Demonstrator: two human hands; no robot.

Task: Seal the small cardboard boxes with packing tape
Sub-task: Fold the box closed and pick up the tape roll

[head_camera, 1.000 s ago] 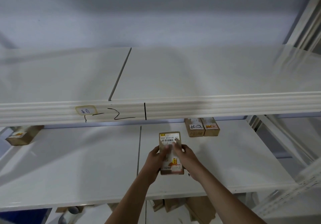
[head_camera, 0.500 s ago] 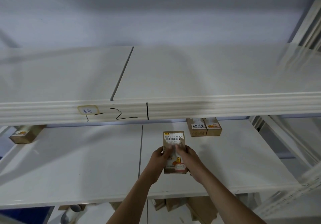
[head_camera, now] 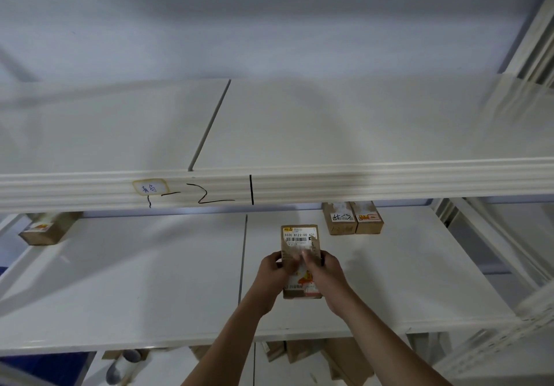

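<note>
At mid-left of the frame a lone brown box (head_camera: 49,228) sits on the white shelf (head_camera: 150,280). Lower centre, the left hand (head_camera: 274,271) and right hand (head_camera: 325,271) grip the small cardboard box (head_camera: 299,237) between them, thumbs curled onto its labelled top. Two more boxes (head_camera: 353,219) stand upper right.

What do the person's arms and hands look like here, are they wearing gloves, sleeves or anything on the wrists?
Nothing is worn that shows. The left hand and right hand are bare, with no gloves and no rings that can be made out. Both forearms are bare up to the picture's lower edge, with no sleeve, watch or band in sight. The fingertips are blurred, so fine detail there cannot be told.
</note>
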